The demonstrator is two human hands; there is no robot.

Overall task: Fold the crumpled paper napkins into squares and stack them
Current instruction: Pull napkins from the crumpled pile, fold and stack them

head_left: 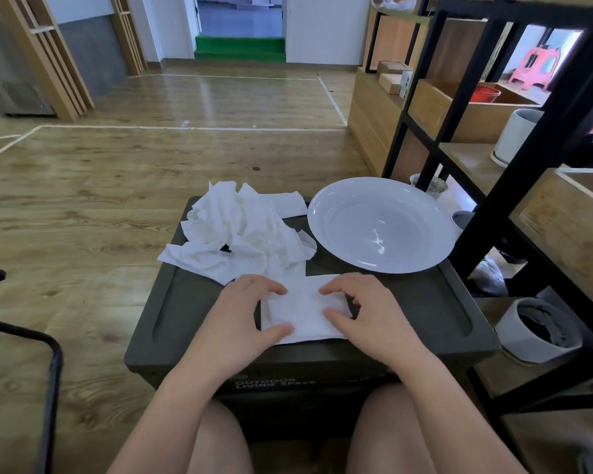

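A white paper napkin (303, 311) lies flat and folded on the dark box lid (425, 302) near its front edge. My left hand (242, 309) grips its left side, thumb on the near edge and fingers curled over the far edge. On the right side my right hand (367, 311) does the same, thumb and fingers pinching the paper. Behind the hands, a heap of crumpled white napkins (243, 230) covers the lid's far left part.
A large white plate (379, 224) sits at the lid's far right. A black metal shelf frame (514, 172) with wooden boxes stands close on the right, white pots beneath it. A black chair frame (31, 340) is at the left. Wooden floor lies beyond.
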